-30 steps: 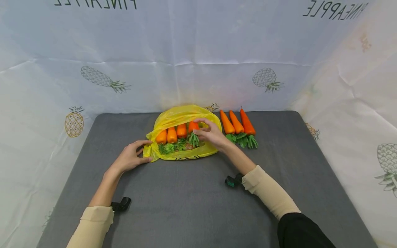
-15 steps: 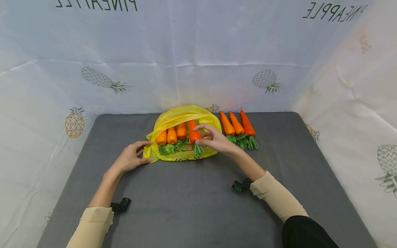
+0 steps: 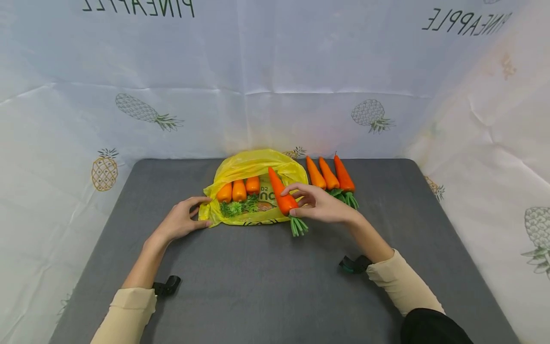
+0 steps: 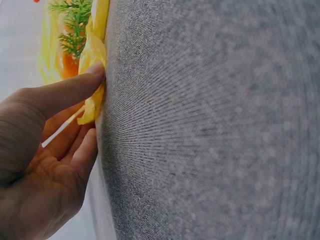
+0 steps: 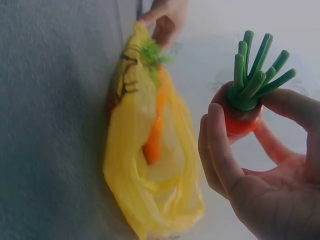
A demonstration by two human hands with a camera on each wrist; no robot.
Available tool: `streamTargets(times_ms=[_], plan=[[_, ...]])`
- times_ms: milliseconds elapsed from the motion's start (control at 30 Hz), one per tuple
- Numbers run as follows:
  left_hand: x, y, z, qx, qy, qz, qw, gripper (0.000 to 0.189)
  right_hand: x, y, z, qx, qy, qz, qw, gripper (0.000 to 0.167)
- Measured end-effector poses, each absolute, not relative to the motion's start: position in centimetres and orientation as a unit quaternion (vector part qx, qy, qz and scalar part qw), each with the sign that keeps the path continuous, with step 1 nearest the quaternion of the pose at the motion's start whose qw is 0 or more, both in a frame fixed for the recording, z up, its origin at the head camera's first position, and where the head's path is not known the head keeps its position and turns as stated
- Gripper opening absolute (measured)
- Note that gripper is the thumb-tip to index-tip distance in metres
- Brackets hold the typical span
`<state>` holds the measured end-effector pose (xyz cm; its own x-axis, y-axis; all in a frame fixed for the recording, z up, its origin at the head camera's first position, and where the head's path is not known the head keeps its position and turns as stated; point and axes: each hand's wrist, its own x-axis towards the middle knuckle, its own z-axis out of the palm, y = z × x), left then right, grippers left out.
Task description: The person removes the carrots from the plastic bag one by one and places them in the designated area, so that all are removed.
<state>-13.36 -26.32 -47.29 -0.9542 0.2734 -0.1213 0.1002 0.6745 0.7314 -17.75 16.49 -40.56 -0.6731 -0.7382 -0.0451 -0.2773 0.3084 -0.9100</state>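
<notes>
Partway, I judge: a red-orange carrot at the mouth of the yellow bag.
I see the right hand grip it near the stems, the left hand pinch the bag's edge. Three orange carrots show inside, three outer carrots lie beside on the worktop; the held one isn't yet set down.

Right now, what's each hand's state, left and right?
Left hand: pinching the edge of the yellow bag.
Right hand: holding an orange-red carrot.
</notes>
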Motion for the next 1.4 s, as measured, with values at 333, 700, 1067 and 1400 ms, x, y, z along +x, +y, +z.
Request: streamTargets(times_ms=[333, 700, 1067, 1400], plan=[[-13.4, -26.1, -47.1, 0.107, 0.909, 0.389, 0.107, 0.067, -17.7, 20.2, -38.4, -0.3, 0.794, -0.49, 0.199, 0.046], [-13.3, -26.0, -47.1, 0.108, 0.911, 0.384, 0.102, 0.067, -19.1, 25.8, -38.0, -0.26, 0.842, -0.455, 0.127, 0.045], [-13.1, -26.1, -47.2, 0.103, 0.91, 0.387, 0.102, 0.067, -20.3, 29.8, -39.1, -0.2, 0.878, -0.422, 0.106, 0.046], [-13.1, -26.0, -47.3, 0.102, 0.911, 0.387, 0.101, 0.068, -22.1, 33.2, -40.9, -0.158, 0.885, -0.422, 0.117, 0.05]])
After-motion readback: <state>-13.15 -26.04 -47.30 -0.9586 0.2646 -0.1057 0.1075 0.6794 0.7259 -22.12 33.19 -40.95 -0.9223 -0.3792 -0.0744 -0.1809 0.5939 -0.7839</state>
